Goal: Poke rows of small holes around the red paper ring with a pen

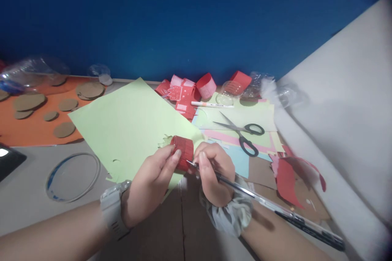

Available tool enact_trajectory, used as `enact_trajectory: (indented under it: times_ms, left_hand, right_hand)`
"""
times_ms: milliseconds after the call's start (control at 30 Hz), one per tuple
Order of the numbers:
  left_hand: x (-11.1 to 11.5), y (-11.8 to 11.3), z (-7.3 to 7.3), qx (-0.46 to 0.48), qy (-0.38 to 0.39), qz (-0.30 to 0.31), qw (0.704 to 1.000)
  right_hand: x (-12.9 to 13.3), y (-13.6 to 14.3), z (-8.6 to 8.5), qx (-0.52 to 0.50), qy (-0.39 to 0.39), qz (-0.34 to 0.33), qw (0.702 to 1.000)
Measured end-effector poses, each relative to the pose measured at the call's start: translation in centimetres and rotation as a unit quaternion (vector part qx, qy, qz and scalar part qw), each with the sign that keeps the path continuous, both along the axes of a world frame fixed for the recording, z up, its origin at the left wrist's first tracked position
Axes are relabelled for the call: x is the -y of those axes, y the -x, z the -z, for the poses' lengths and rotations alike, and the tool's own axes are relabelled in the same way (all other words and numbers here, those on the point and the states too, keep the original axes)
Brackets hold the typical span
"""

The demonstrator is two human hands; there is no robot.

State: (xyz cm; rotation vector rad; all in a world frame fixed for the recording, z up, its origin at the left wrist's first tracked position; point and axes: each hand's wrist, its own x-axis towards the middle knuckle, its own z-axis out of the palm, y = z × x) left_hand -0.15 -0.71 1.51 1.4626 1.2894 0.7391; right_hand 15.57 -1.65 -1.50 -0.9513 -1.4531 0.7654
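My left hand (156,175) grips a short red paper ring (186,147) with dark lines drawn on it, thumb on the near face. In my right hand (216,171) is a clear-barreled ballpoint pen (260,200), pinched near its tip. The pen's tip points at the lower right side of the ring; whether it touches cannot be made out. Right behind the ring lies a large light green paper sheet (131,118), with torn or cut bits by its edge. Black-handled scissors (240,130) lie spread to the right of my right hand.
Cardboard discs (64,129) lie on orange paper (7,126) at left, near a tape roll (50,179). Red paper pieces (185,94), a marker (211,105) and plastic bottle parts (263,83) sit along the blue wall (190,20). Red scraps (288,181) lie right.
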Motion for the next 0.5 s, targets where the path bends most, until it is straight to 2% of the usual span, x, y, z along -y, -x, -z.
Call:
enact_trajectory:
  times_ms: [233, 400, 500]
  left_hand:
    - [-0.11, 0.20, -0.02, 0.033, -0.029, 0.044, 0.998]
    - [-0.02, 0.17, -0.24, 0.041, 0.000, 0.052, 0.998]
    - [0.20, 0.03, -0.11, 0.057, 0.011, 0.034, 0.998]
  right_hand:
    - [0.66, 0.22, 0.30, -0.012, 0.050, 0.007, 0.999]
    - [0.53, 0.23, 0.23, -0.032, 0.048, 0.011, 0.998]
    - [0.36, 0.14, 0.27, -0.042, 0.078, 0.010, 0.996]
